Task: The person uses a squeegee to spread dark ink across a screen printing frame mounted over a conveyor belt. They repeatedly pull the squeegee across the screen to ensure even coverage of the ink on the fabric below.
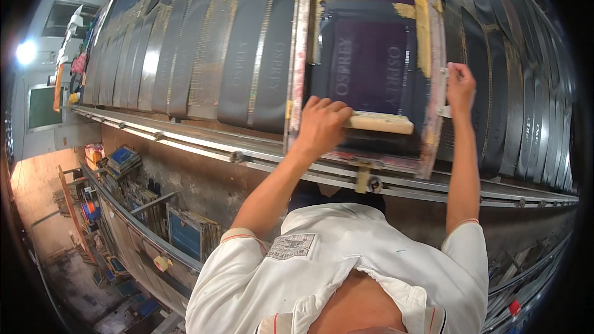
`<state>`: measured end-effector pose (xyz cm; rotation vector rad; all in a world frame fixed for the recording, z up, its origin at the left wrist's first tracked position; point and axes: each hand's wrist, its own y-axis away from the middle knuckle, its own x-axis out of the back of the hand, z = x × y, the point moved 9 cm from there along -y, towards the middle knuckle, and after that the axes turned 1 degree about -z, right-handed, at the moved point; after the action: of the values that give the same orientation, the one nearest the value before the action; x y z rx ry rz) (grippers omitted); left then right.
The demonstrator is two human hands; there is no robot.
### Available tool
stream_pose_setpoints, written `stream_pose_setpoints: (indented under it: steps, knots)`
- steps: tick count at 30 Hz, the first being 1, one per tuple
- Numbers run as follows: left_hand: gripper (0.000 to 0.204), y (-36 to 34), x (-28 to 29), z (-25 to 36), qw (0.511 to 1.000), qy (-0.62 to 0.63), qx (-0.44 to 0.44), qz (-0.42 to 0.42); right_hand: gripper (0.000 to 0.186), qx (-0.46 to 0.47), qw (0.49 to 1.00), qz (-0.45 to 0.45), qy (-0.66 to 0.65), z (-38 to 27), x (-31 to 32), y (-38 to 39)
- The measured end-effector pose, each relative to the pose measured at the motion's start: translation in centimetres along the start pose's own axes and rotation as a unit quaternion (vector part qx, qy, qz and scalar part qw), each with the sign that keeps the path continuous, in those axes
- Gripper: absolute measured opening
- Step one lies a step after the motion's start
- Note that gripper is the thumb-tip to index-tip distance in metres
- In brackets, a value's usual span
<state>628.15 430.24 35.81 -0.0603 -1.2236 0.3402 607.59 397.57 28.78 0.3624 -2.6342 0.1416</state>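
Note:
A screen-printing frame with worn, stained edges lies over the sloping table in front of me. Its dark purple mesh shows faint lettering, and yellow tape runs along parts of the inner edge. Toward the near end of the mesh, my left hand is closed around the left end of a squeegee with a pale wooden handle. The squeegee lies crosswise, and its blade is hidden below the handle. At the frame's right side, my right hand has its fingers curled on a light metal bracket.
Rows of dark printed pieces cover the table on both sides of the frame. A metal rail with stops runs along the near edge. More screen frames stand in a rack at lower left. A bright lamp shines at far left.

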Motion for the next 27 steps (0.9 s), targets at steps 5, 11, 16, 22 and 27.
stream_pose_setpoints:
  steps: [5, 11, 16, 22, 27]
  knots:
    - [0.032, 5.0, 6.8, -13.2, 0.998, -0.032, 0.027, -0.049, 0.023, 0.013, 0.999, 0.018, -0.028, -5.5, -15.2, 7.3]
    - [0.029, 11.1, 13.4, -23.4, 0.999, -0.043, 0.013, -0.002, 0.023, 0.006, 0.999, 0.026, -0.037, -11.9, -26.1, 12.1]
    - [0.035, 16.1, 14.5, -23.0, 0.999, -0.043, -0.011, 0.028, 0.025, -0.050, 0.999, 0.001, -0.011, -10.5, -28.0, 11.9]
    - [0.039, 17.8, 11.6, -22.3, 0.998, -0.041, -0.045, -0.003, 0.026, -0.083, 0.995, -0.005, 0.048, -8.5, -29.1, 11.7]
    - [0.039, 13.3, 10.6, -24.5, 0.997, -0.044, -0.061, 0.005, 0.026, -0.075, 0.987, -0.064, 0.129, -10.3, -28.6, 11.1]
